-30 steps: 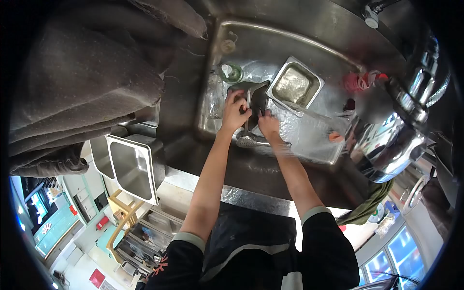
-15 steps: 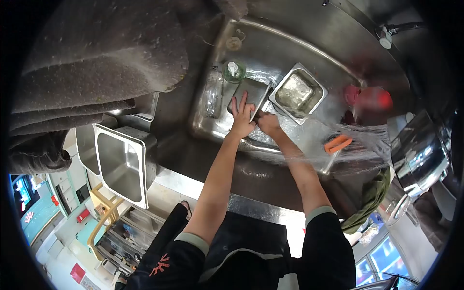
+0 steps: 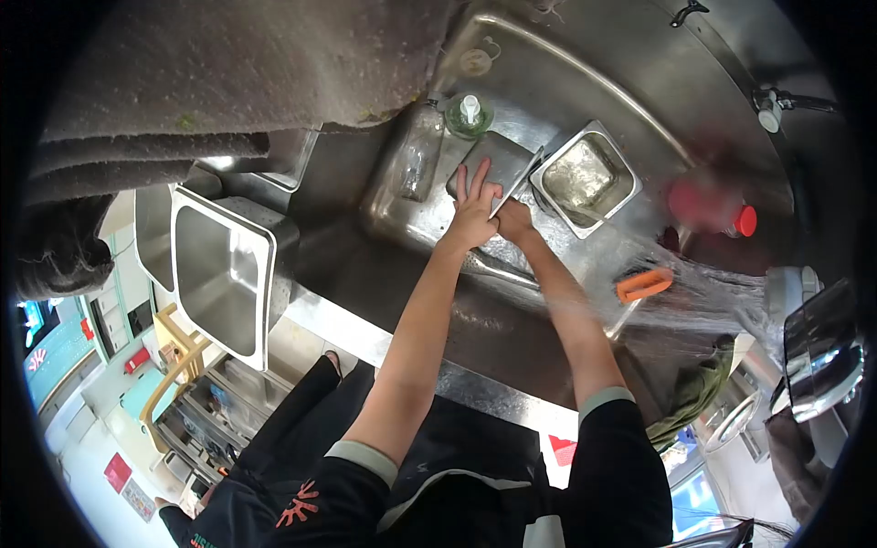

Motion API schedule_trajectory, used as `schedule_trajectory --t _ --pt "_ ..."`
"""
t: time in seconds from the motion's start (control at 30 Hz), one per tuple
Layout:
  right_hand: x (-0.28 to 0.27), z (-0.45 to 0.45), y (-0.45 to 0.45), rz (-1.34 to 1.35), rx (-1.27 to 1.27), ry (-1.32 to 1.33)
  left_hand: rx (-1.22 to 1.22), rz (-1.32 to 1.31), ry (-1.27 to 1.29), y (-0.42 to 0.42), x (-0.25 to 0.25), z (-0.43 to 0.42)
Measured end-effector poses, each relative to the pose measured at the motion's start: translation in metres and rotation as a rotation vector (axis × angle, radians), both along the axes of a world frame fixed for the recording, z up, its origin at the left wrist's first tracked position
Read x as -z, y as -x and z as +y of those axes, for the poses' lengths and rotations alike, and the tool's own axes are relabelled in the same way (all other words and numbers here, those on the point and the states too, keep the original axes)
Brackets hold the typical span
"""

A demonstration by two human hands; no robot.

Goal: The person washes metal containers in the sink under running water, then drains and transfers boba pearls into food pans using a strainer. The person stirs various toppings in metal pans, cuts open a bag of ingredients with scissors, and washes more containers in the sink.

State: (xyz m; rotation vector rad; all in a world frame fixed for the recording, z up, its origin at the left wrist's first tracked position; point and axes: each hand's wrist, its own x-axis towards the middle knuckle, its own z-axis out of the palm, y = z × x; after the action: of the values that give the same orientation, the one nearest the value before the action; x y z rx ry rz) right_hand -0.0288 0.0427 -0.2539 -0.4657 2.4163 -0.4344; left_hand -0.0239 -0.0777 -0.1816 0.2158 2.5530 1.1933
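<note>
A small steel food pan lies tipped on its side in the sink, its opening turned to the right. My left hand steadies it, with fingers spread over the outer wall and the palm near the rim. Close beside it, my right hand is closed at the pan's opening; the fingertips and anything in them are hidden. A second steel pan stands upright to the right with liquid in it. Behind the tipped pan are a green soap pump bottle and a clear bottle lying down.
Water sprays across the sink from the right. An orange-backed brush lies there, and a red bottle is farther back. Larger steel pans stand at left under a hanging grey cloth. A green cloth hangs at right.
The view has shifted, so the sink's contents sit slightly right and, mostly, higher. My left hand still holds the tipped pan, while my right hand stays closed at its opening.
</note>
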Motion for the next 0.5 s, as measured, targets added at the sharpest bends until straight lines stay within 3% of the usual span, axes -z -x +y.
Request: schedule_trajectory --t 0.13,0.17,0.2,0.33,0.43,0.5 --pt "-0.006 -0.005 -0.009 -0.037 0.142 0.149 -0.014 -0.033 -0.029 -0.002 -0.003 -0.001" --pt "-0.014 0.005 -0.007 -0.047 0.135 0.180 -0.017 -0.008 -0.030 0.000 -0.001 -0.001" --pt "-0.027 0.017 -0.007 0.000 -0.025 0.242 -0.019 0.012 -0.031 -0.001 -0.001 0.000" --pt "-0.016 0.024 -0.009 -0.086 -0.099 0.082 -0.039 0.018 -0.013 -0.001 0.001 0.000" --pt "-0.013 -0.001 0.001 -0.114 0.112 -0.013 -0.046 0.027 -0.018 0.000 0.003 0.000" --pt "0.004 -0.008 0.003 -0.125 0.106 -0.037 -0.033 0.012 -0.012 -0.002 0.000 0.000"
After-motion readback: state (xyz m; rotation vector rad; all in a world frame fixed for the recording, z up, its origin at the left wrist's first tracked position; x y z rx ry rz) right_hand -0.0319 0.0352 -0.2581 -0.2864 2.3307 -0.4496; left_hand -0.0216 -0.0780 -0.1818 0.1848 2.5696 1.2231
